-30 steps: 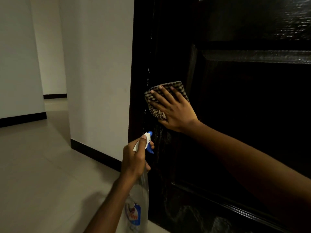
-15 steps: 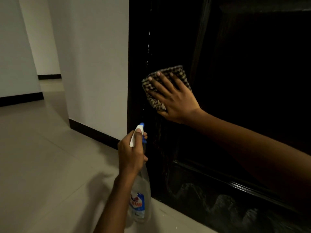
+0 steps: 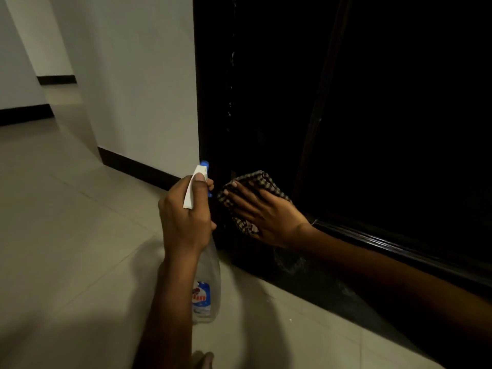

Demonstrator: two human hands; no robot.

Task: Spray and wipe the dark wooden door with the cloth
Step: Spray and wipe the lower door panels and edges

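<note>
The dark wooden door [image 3: 386, 115] fills the right half of the head view, with wet streaks running down its left stile. My right hand [image 3: 266, 217] presses a checked cloth [image 3: 255, 182] flat against the lower part of that stile, fingers straight and spread. My left hand [image 3: 186, 217] grips the neck of a clear spray bottle [image 3: 209, 286] with a white and blue trigger head, held upright just left of the cloth, nozzle toward the door.
A white wall [image 3: 133, 75] with a dark skirting board [image 3: 138, 169] meets the door frame on the left. Pale tiled floor [image 3: 66, 235] stretches below and leftward into a corridor. The door's bottom rail [image 3: 399, 249] has a glossy moulding.
My right hand has slid the cloth down the door's left stile, from mid-height to near the bottom rail. My left hand kept hold of the bottle, and my view tilted downward.
</note>
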